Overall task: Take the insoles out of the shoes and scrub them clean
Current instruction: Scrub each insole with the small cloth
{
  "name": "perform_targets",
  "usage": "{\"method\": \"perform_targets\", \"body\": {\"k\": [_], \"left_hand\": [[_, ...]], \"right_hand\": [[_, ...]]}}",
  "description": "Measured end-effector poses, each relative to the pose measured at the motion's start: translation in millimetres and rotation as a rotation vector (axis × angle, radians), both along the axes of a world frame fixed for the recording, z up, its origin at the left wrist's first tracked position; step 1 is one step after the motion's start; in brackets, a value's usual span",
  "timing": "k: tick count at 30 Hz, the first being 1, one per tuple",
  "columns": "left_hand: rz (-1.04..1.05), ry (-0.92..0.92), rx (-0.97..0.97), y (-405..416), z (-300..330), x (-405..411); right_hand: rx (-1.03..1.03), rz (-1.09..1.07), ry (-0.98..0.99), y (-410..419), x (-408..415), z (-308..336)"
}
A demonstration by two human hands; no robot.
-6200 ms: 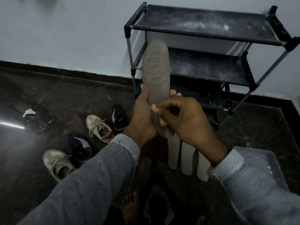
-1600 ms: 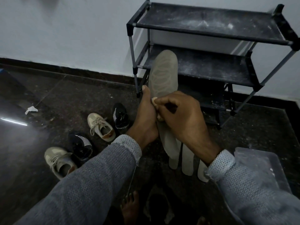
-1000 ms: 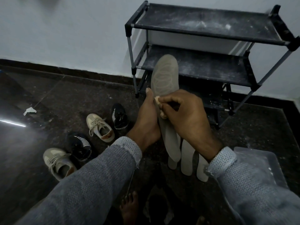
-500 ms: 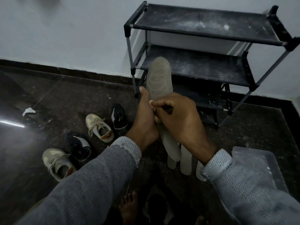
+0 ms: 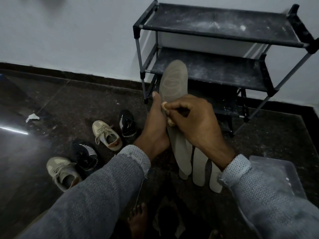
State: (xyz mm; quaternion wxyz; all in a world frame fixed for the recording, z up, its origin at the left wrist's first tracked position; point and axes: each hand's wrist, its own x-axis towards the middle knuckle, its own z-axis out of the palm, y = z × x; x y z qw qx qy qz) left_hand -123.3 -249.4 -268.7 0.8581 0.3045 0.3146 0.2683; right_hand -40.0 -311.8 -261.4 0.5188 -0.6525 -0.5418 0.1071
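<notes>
in the centre of the frame the left hand (image 5: pixel 153 128) holds a grey insole (image 5: pixel 174 83) upright by its edge. the right hand (image 5: pixel 195 121), fingers curled, pinches a small pale object (image 5: pixel 170 121) against it. three more insoles (image 5: pixel 198 168) lie on the floor below.

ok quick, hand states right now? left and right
Left hand: grips the insole.
Right hand: fingers curled round a small pale scrubber against the insole.
</notes>
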Motion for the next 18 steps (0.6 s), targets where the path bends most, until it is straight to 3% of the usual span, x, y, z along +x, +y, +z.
{"method": "perform_targets", "body": {"k": [3, 6, 13, 18], "left_hand": [[-0.028, 0.005, -0.021, -4.0, 2.2, 3.4], [-0.052, 0.0, -0.035, -6.7, 3.7, 7.3], [-0.045, -0.051, 0.025, -1.3, 2.4, -0.6], [-0.059, -0.026, 0.025, -4.5, 2.3, 3.0]], "right_hand": [[-0.013, -0.118, -0.158, 0.6, 9.3, 1.1], [-0.017, -0.214, -0.164, 1.9, 20.4, 2.1], [-0.024, -0.001, 0.035, 2.2, 1.2, -0.9], [0.022, -0.123, -0.125, 1.9, 8.9, 2.9]]}}
